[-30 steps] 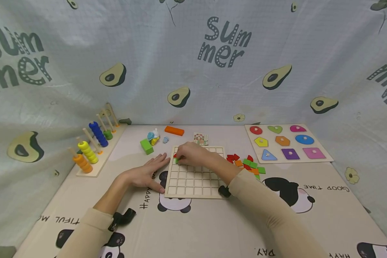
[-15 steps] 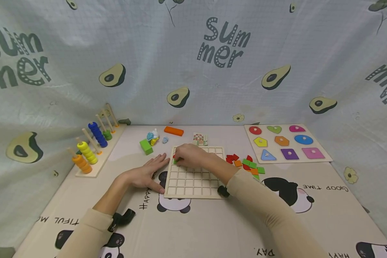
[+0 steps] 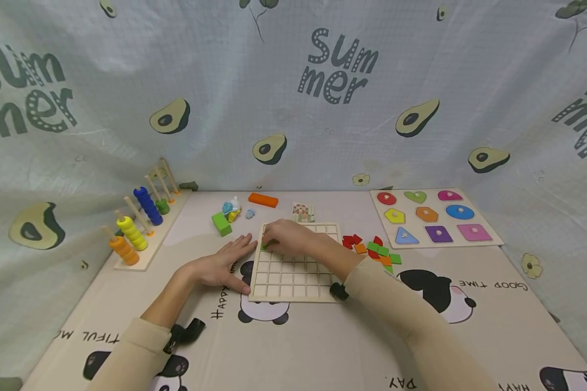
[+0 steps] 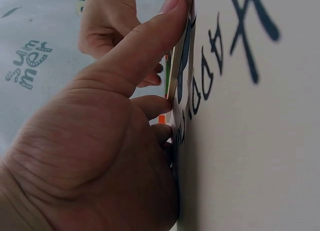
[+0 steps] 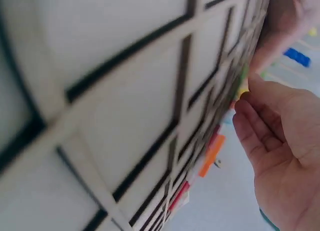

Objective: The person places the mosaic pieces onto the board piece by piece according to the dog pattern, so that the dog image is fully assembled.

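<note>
- Beneath the right hand (image 3: 289, 236) sits one grid board (image 3: 293, 278), its near rows bare. That hand's fingertips are drawn together over the board's far-left corner, at one green piece (image 3: 263, 247); whether they pinch it, I cannot tell.
- Left of the board, one left hand (image 3: 219, 266) rests on the surface (image 3: 293, 347), fingers apart, thumb touching the board's edge.
- Right of the right hand, beside its forearm, lie loose flat pieces (image 3: 373, 246): two orange ones show, plus several red and several green, overlapping too much for a sure count.
- Just beyond the right hand: one printed card (image 3: 303, 212).
- Beyond the left hand: one green block (image 3: 222, 224), one orange block (image 3: 263, 200), one small blue item (image 3: 250, 214) and a small blue, white and yellow cluster (image 3: 232, 208).
- Left of the left hand: one bead rack (image 3: 155, 244).
- Well right of both hands: one shape board (image 3: 411, 223) with nine knobbed shapes.
</note>
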